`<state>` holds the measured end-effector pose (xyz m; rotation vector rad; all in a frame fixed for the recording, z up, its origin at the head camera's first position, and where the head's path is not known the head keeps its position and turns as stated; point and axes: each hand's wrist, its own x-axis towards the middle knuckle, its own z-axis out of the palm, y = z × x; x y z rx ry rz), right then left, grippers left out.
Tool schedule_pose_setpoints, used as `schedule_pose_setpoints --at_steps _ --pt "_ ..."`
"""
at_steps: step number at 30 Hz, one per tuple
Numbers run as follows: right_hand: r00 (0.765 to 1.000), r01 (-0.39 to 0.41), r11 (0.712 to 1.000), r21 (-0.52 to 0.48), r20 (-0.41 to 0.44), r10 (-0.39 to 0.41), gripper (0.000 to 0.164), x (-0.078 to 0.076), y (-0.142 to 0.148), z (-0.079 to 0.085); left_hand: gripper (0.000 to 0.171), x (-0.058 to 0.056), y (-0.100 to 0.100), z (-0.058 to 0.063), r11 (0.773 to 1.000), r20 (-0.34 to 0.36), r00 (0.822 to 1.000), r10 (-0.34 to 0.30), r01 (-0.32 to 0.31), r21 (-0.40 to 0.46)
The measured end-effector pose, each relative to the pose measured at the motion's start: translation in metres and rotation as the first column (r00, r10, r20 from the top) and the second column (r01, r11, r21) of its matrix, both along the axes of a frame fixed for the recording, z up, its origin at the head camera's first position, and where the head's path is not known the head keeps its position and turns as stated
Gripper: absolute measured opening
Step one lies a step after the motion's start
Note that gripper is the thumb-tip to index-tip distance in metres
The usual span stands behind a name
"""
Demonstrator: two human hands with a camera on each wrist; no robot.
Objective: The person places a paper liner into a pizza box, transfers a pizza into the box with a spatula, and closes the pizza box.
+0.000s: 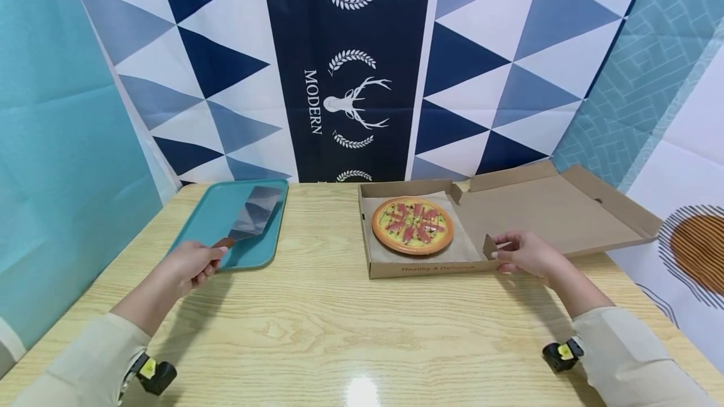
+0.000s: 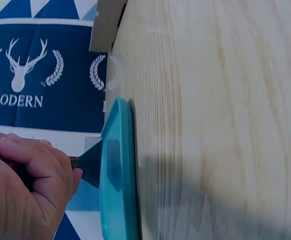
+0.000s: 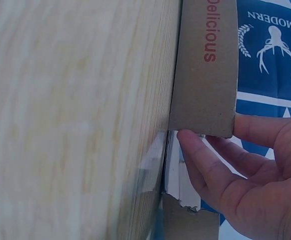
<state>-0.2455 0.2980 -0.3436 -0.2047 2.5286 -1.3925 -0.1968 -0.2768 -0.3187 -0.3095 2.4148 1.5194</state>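
Observation:
My left hand (image 1: 192, 264) grips the brown handle of a wide-bladed spatula (image 1: 257, 211). The metal blade overlaps the teal tray (image 1: 240, 262) in the head view, and its reflection shows on the tray in the left wrist view. With its thumb on the top edge and its fingertips at the end of the front wall, my right hand (image 1: 525, 252) holds the front right corner of an opened cardboard pizza box (image 1: 430, 269). Inside, on brown paper, sits a round pizza (image 1: 411, 225) with an orange-brown rim and red strips on yellow.
The box lid (image 1: 543, 212) lies folded out to the right, reaching the table's right side. Behind the wooden table (image 1: 317, 319) hangs a patterned cloth (image 1: 351, 68). Tray and box stand at the back, with bare wood between them.

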Motion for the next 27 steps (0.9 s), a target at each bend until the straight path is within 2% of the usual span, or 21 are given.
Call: schedule_pose_setpoints --at_steps 5,12,20,24,27 --pt "1.0 0.002 1.0 -0.002 -0.002 -0.002 0.042 0.0 0.0 -0.001 0.028 -0.008 -0.01 -0.001 1.0 0.019 0.999 0.025 -0.025 0.01" --pt "1.0 0.008 1.0 0.005 -0.007 -0.008 0.042 0.0 0.0 -0.002 0.027 -0.018 -0.025 -0.003 1.0 0.042 0.999 -0.013 0.013 -0.003" --pt "1.0 0.001 1.0 0.011 -0.011 -0.001 0.041 0.0 0.0 -0.002 0.025 -0.028 -0.038 -0.002 1.0 0.071 0.997 -0.023 0.023 0.001" --pt "1.0 0.001 1.0 0.008 -0.008 -0.001 0.041 0.0 0.001 -0.002 0.026 -0.034 -0.047 0.003 0.997 0.093 0.994 -0.062 0.066 -0.036" --pt "1.0 0.0 1.0 0.006 -0.007 0.0 0.041 -0.001 0.002 -0.002 0.029 -0.036 -0.053 0.008 0.988 0.097 0.99 -0.104 0.114 -0.108"
